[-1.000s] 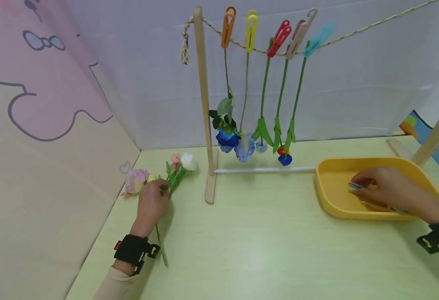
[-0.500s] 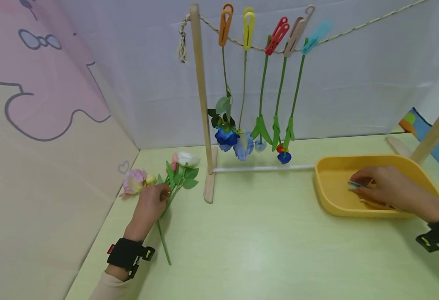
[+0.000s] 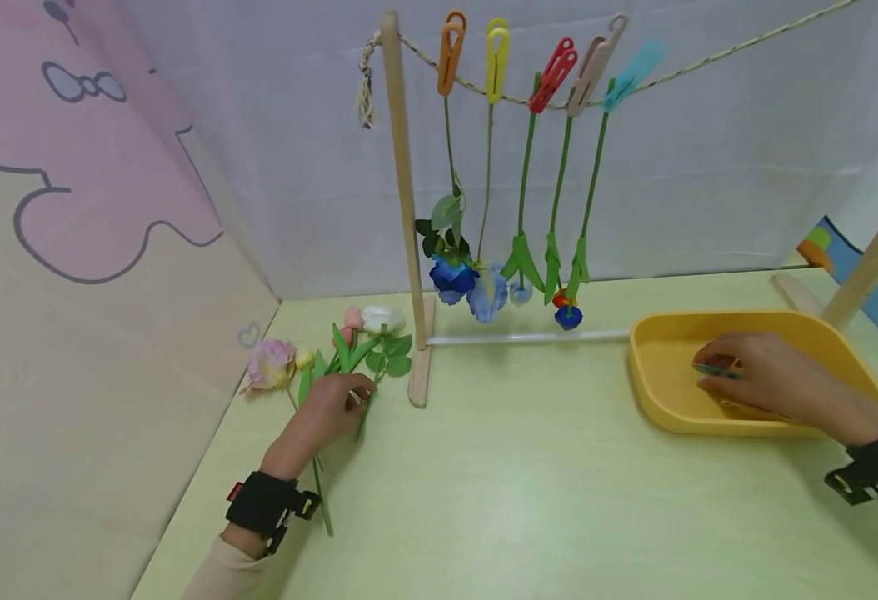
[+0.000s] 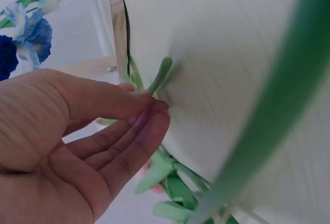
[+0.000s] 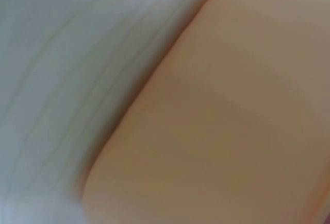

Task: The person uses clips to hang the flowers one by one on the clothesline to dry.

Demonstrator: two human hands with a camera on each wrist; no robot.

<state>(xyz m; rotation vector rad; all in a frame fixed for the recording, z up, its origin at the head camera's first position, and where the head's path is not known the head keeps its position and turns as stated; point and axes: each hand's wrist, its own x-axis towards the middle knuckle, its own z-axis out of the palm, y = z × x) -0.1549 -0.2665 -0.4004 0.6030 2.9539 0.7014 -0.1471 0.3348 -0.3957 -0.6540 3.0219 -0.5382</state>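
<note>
Left hand [image 3: 328, 414], fingers straight, rested on green-stemmed artificial flowers [image 3: 356, 342] near the tabletop's [image 3: 529, 500] left edge, beside wooden post [image 3: 403, 200]. Right hand [image 3: 765, 377] pinched teal plastic clothespin [image 3: 715, 370] inside yellow tray [image 3: 664, 392], right edge.

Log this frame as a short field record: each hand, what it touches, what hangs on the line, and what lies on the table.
left hand: fingers on the green stems of the loose flowers lying on the table
right hand: inside the yellow tray, grip pinching a teal clothespin
line: rope with five pegs, each holding a flower upside down
hanging flowers: blooms just above the table
stand: wooden post beside the loose flowers
right wrist view: blurred, nothing readable
</note>
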